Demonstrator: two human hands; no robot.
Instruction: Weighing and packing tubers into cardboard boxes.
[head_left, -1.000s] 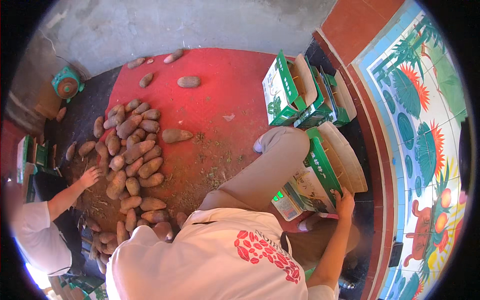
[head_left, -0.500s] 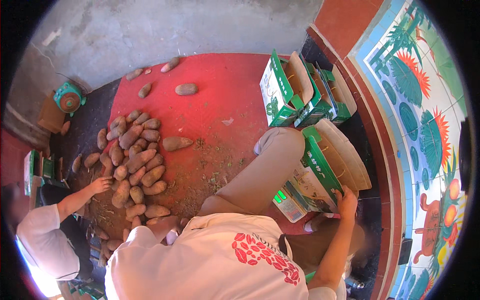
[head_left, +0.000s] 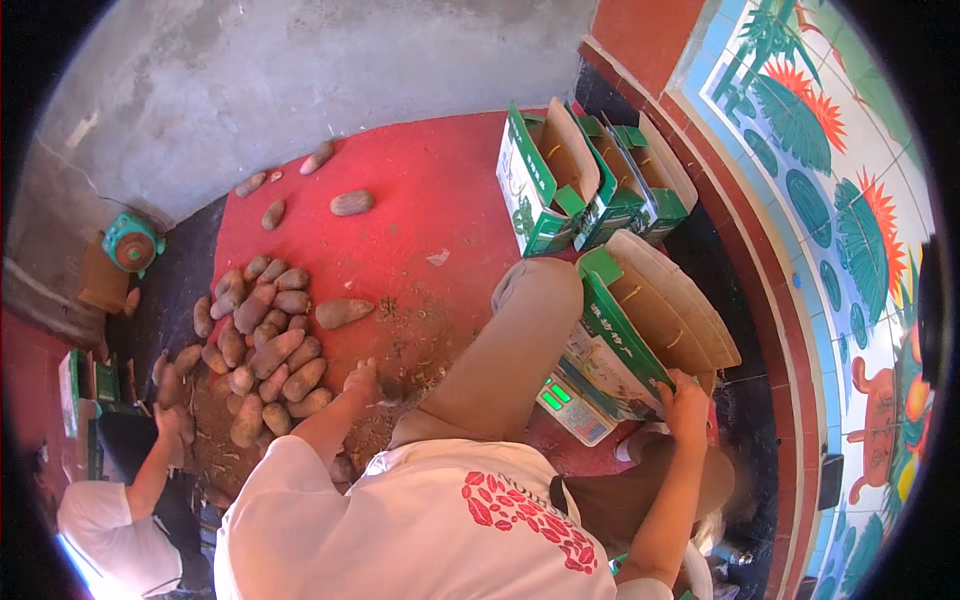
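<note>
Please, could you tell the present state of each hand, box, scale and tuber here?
Right hand: closed on the near box's edge.
Left hand: low, beside the heap; grip unclear.
Near box: open-topped.
Three boxes behind: open-topped, upright.
Scale: display lit green.
Tubers: mostly heaped, several apart.

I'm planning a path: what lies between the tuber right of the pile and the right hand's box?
Dirty red mat, then the knee, in the head view.
</note>
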